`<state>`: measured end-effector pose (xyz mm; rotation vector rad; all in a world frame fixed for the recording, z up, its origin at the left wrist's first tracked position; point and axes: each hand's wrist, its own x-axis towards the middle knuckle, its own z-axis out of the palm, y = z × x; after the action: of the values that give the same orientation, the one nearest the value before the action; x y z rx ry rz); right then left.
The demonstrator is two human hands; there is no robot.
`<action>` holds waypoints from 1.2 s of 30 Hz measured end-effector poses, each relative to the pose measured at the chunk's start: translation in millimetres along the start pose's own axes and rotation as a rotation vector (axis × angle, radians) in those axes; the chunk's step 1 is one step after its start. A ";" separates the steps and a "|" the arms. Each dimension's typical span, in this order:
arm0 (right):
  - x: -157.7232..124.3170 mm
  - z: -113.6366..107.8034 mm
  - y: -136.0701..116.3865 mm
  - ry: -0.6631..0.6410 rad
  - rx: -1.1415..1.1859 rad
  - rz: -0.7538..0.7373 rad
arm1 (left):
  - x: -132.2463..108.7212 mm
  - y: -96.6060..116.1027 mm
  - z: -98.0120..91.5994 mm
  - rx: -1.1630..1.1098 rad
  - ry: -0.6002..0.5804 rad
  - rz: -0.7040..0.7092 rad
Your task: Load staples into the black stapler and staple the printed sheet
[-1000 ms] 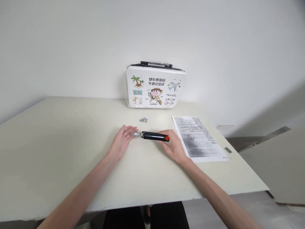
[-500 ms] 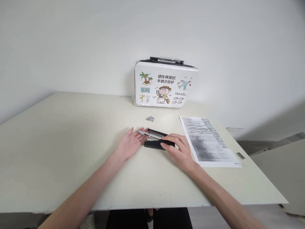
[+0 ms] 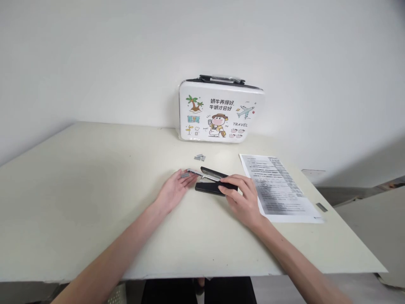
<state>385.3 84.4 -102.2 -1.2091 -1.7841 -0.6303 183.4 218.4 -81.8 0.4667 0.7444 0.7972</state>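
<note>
A black stapler (image 3: 211,186) is tilted on its side, its parts spread apart and its metal magazine uncovered. My right hand (image 3: 242,194) grips its hinge end, thumb below and fingers above. My left hand (image 3: 174,188) lies palm up beside the stapler's front end, fingers stretched out under the magazine's tip. A small grey strip of staples (image 3: 185,175) rests on those fingers. Just beyond the hands, several more grey staple strips (image 3: 200,157) lie in a small heap on the table.
A printed sheet of paper (image 3: 278,190) lies to the right of my right hand. Near the table's right edge is a dark grey strip (image 3: 322,207). A white case (image 3: 220,112) with cartoon prints stands against the wall at the back of the pale table (image 3: 79,190).
The stapler and my right hand have shifted slightly right, drawing the magazine's tip back from my left fingers. A grey staple strip now shows on those fingers.
</note>
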 end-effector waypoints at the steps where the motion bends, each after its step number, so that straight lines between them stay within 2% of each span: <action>1: -0.3 0.1 1.0 0.002 -0.004 0.002 | 0.3 -0.4 -0.3 0.029 -0.009 0.020; 4: -0.5 -0.1 2.7 0.006 -0.002 0.018 | 0.5 -1.4 -1.6 0.092 -0.014 0.083; 7: 0.3 -1.0 3.0 0.019 0.012 0.047 | -0.7 -2.7 -4.0 0.176 0.025 0.211; 10: 1.5 -2.0 2.4 0.034 0.024 0.076 | -3.6 -4.1 -7.0 0.346 0.025 0.358; 13: 2.5 -2.7 1.7 0.037 0.023 0.089 | -6.8 -5.5 -9.0 0.533 -0.005 0.425; 18: 1.7 -2.8 2.3 0.029 0.019 0.084 | -8.3 -8.9 -10.9 0.730 -0.041 0.448; 23: -0.6 -1.4 4.8 0.008 0.051 0.095 | -8.7 -14.4 -11.4 0.873 -0.254 0.411; 26: -1.4 -0.3 6.7 0.003 0.075 0.116 | -10.9 -16.0 -8.4 0.849 -0.332 0.351; 29: -2.5 1.1 8.8 -0.006 0.100 0.160 | -13.3 -15.8 -4.9 0.773 -0.313 0.307; 32: -4.6 2.8 10.9 -0.040 0.134 0.233 | -14.5 -15.9 -4.0 0.696 -0.226 0.290; 36: -3.7 8.3 13.7 -0.066 0.194 0.436 | -13.2 -17.4 -6.1 0.600 -0.143 0.289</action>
<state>395.3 94.6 -110.3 -1.4337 -1.5223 -0.1630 180.8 198.0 -91.2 1.1803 0.7873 0.7892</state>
